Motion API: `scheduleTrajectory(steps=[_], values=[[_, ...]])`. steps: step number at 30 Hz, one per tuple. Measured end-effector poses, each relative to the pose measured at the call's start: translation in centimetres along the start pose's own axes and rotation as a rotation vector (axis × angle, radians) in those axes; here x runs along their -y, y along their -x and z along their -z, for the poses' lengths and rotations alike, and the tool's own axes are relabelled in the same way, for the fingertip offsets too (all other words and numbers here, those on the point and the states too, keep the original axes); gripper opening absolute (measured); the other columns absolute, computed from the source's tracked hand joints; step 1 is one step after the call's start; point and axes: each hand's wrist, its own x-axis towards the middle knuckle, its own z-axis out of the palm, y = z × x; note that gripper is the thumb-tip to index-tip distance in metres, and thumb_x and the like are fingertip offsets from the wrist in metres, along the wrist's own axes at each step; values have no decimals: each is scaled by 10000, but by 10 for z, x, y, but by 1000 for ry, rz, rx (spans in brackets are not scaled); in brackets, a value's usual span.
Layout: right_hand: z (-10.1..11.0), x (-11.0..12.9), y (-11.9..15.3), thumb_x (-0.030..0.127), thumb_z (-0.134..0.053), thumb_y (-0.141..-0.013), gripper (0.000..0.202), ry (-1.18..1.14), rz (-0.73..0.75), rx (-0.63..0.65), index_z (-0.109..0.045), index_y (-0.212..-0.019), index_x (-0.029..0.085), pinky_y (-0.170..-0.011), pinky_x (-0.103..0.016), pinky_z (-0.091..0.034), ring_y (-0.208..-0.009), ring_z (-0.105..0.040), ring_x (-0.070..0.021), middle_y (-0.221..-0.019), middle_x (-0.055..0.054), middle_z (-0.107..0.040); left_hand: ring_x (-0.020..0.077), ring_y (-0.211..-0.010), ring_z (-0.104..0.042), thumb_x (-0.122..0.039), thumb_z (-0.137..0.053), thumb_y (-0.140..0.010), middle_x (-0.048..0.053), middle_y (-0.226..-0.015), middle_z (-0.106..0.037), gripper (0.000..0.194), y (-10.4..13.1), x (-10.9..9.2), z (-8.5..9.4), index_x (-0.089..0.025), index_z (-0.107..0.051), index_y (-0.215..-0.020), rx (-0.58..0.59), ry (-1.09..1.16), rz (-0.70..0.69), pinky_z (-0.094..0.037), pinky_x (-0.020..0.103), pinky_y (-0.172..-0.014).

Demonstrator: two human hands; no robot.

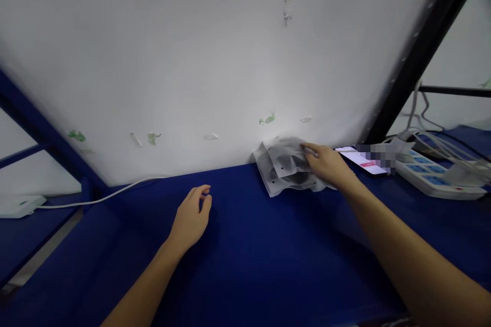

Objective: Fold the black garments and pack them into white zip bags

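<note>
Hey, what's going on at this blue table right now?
A person is reaching across a blue table toward the white wall. Their right hand rests on a small pile of translucent plastic bags with dark items inside, fingers on the top one. Their left hand lies loosely curled on the bare tabletop, holding nothing. Beside the bags lie a phone with its screen lit and a white power strip with cables plugged in.
</note>
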Motion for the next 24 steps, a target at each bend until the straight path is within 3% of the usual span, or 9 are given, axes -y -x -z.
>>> scheduleTrajectory(steps=[2, 5, 9, 13, 19, 24], values=[[-3, -4, -1, 370, -354, -929, 513, 101, 38, -60, -661, -1258, 125, -1037, -512, -386, -1195, -548, -360, -1168, -207, -657, 198, -1049, -627, -338, -434, -966, 57, -1216, -629, 295, 0, -1, 1, -227, -586, -1193, 19, -15, -8, -475, 378, -958], [-6, 2, 2, 528, -355, -941, 586, 178, 35, -126, -609, -1328, 169, -1065, -595, -326, -1333, -406, -410, -1385, -199, -531, 197, -1049, -623, -346, -417, -976, 49, -1213, -625, 287, 1, -4, 3, -230, -601, -1163, 38, -39, -23, -471, 385, -964], [-9, 14, 10, 698, -366, -899, 667, 207, 121, 21, -531, -1399, 287, -1069, -586, -337, -1351, -383, -416, -1502, -120, -440, 207, -1068, -618, -341, -402, -983, 44, -1194, -635, 283, 3, -9, 4, -235, -626, -1118, 76, -63, -49, -468, 400, -973], [-13, 18, 14, 727, -348, -893, 719, 229, 164, 125, -519, -1409, 256, -1100, -564, -318, -1342, -411, -396, -1474, -116, -482, 223, -1099, -603, -326, -431, -969, 42, -1151, -665, 272, 4, -9, 2, -242, -661, -1088, 173, -105, -118, -450, 418, -1004], [-16, 17, 18, 781, -311, -869, 808, 268, 112, 194, -447, -1464, 251, -1113, -611, -269, -1417, -302, -424, -1544, -130, -393, 245, -1090, -597, -311, -458, -948, 59, -1200, -658, 283, 8, -8, -4, -249, -702, -1077, 281, -181, -180, -441, 457, -1005], [-15, 4, 19, 800, -511, -759, 992, 275, 166, 310, -264, -1551, 256, -1131, -607, -252, -1465, -198, -420, -1609, -153, -245, 245, -1120, -599, -315, -439, -958, 52, -1219, -660, 301, 9, -6, -2, -263, -700, -1100, 307, -223, -198, -426, 462, -1028]])
